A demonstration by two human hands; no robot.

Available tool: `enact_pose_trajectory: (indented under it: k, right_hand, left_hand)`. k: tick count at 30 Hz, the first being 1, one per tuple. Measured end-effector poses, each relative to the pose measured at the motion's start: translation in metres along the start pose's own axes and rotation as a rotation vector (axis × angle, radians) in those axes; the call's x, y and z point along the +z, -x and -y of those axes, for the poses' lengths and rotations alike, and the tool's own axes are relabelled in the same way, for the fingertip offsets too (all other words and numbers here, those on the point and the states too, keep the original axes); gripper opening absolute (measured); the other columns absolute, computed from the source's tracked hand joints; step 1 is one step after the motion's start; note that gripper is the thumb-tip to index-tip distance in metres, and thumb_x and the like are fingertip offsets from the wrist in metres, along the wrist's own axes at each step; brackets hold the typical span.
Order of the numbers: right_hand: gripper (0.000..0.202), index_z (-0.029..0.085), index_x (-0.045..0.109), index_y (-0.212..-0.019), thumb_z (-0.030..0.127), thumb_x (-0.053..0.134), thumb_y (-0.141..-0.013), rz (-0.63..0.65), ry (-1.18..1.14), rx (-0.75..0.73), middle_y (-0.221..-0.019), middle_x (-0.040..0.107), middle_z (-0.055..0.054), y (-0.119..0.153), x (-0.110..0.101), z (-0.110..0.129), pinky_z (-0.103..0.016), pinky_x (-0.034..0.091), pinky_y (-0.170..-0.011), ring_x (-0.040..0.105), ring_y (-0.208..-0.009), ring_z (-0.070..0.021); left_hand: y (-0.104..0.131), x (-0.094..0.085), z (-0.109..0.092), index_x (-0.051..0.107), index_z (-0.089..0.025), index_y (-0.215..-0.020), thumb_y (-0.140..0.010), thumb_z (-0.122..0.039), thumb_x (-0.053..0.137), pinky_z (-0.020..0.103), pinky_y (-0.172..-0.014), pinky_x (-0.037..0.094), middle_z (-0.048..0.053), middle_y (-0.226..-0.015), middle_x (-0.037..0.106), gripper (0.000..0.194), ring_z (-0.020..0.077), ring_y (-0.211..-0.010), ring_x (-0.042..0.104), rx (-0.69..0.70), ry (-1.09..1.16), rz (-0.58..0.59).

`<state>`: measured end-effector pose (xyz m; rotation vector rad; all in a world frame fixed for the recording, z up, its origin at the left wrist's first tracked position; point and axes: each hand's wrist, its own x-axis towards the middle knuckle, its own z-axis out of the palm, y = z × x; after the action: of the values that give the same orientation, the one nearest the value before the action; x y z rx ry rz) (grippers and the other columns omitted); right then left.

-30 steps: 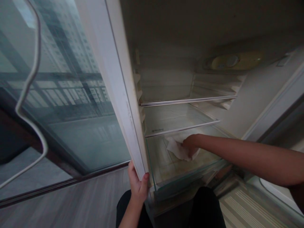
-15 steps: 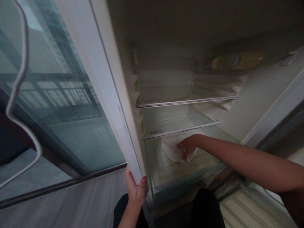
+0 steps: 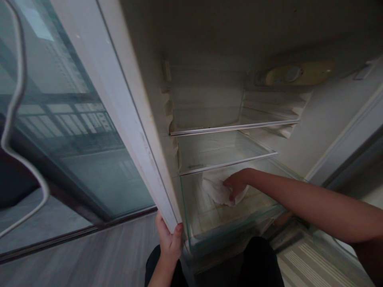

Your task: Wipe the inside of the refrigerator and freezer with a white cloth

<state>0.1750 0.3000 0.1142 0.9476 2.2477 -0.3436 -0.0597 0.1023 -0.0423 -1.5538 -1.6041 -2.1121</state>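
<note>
An open fridge with a white side wall (image 3: 131,99) fills the middle and right. My right hand (image 3: 237,183) reaches in from the right and grips a white cloth (image 3: 214,189), which lies against the lowest glass shelf (image 3: 221,217). Some of its fingers are hidden by the cloth. Low on the fridge's left front edge, my left hand (image 3: 170,237) is wrapped round the edge, thumb in front. Above the cloth are a middle glass shelf (image 3: 230,164) and an upper shelf (image 3: 236,128).
A yellowed control box (image 3: 296,74) sits on the fridge's inner right wall. At the left hang a white cable (image 3: 20,83) and a glass door (image 3: 101,171) above a grey wooden floor (image 3: 98,251). A striped mat (image 3: 311,263) lies at the lower right.
The view has shifted slightly, so the fridge edge and cable appear a little further left. Both hands keep their grips, with the cloth in nearly the same place.
</note>
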Motion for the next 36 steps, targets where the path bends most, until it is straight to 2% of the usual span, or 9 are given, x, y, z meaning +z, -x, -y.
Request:
enact_pose_trajectory:
  k: [5, 9, 14, 21, 25, 30, 36]
  right_hand:
    - [0.092, 0.01, 0.052, -0.148, 0.06, 0.076, -0.076, 0.018, 0.015, 0.018, -0.149, 0.053, -0.024, 0.0046, -0.0022, 0.003, -0.051, 0.046, -0.109, 0.054, -0.133, -0.0437]
    - [0.094, 0.005, 0.046, -0.152, 0.059, 0.074, -0.08, 0.042, 0.055, 0.011, -0.152, 0.049, -0.024, 0.0081, -0.0037, 0.0072, -0.047, 0.043, -0.112, 0.051, -0.138, -0.0411]
    - [0.094, 0.005, 0.045, -0.152, 0.059, 0.073, -0.081, 0.038, 0.058, 0.008, -0.151, 0.05, -0.025, 0.0079, -0.0032, 0.0066, -0.048, 0.044, -0.111, 0.052, -0.136, -0.0421]
    - [0.092, 0.009, 0.055, -0.145, 0.058, 0.081, -0.072, -0.011, -0.023, 0.0, -0.144, 0.057, -0.024, 0.0015, -0.0005, 0.0004, -0.051, 0.047, -0.108, 0.056, -0.131, -0.0437]
    - [0.092, 0.011, 0.052, -0.148, 0.062, 0.075, -0.076, 0.013, 0.026, 0.008, -0.148, 0.055, -0.022, -0.0004, 0.0005, -0.0002, -0.05, 0.046, -0.108, 0.055, -0.134, -0.0416]
    - [0.094, 0.011, 0.052, -0.148, 0.062, 0.077, -0.073, 0.009, -0.006, 0.005, -0.147, 0.056, -0.021, 0.0032, -0.0013, 0.0006, -0.048, 0.046, -0.105, 0.055, -0.132, -0.0418]
    - [0.099, 0.009, 0.048, -0.152, 0.063, 0.075, -0.074, 0.019, -0.018, 0.011, -0.149, 0.053, -0.023, 0.003, -0.0015, 0.0008, -0.048, 0.044, -0.109, 0.053, -0.135, -0.0418]
  left_hand:
    - [-0.0007, -0.0004, -0.0008, 0.054, -0.018, -0.132, -0.092, -0.056, 0.057, 0.041, -0.093, 0.049, 0.008, -0.106, 0.056, 0.055, 0.0268, -0.104, 0.058, 0.022, -0.019, 0.007]
    - [-0.0021, -0.0003, -0.0031, 0.051, -0.019, -0.139, -0.094, -0.055, 0.057, 0.04, -0.094, 0.048, 0.011, -0.116, 0.061, 0.058, 0.0281, -0.111, 0.06, 0.037, -0.01, 0.023]
    - [-0.002, -0.0009, -0.0026, 0.051, -0.02, -0.141, -0.095, -0.054, 0.056, 0.041, -0.094, 0.049, 0.012, -0.119, 0.063, 0.058, 0.0279, -0.109, 0.062, 0.052, -0.02, 0.022]
    - [-0.0015, -0.0001, -0.0024, 0.054, -0.021, -0.137, -0.093, -0.057, 0.057, 0.042, -0.094, 0.05, 0.011, -0.118, 0.064, 0.057, 0.0279, -0.111, 0.062, 0.021, -0.015, 0.001]
    - [-0.0016, 0.0002, -0.0027, 0.054, -0.02, -0.135, -0.093, -0.057, 0.057, 0.041, -0.091, 0.051, 0.011, -0.116, 0.064, 0.056, 0.0271, -0.107, 0.064, 0.02, -0.013, 0.003]
    - [-0.0026, 0.0, -0.0039, 0.054, -0.02, -0.135, -0.093, -0.059, 0.057, 0.039, -0.093, 0.049, 0.011, -0.119, 0.063, 0.057, 0.027, -0.111, 0.062, 0.032, -0.027, -0.002]
    - [-0.0015, 0.0007, -0.0018, 0.054, -0.019, -0.132, -0.092, -0.059, 0.057, 0.039, -0.09, 0.05, 0.01, -0.115, 0.062, 0.057, 0.0261, -0.106, 0.062, 0.026, -0.025, -0.004]
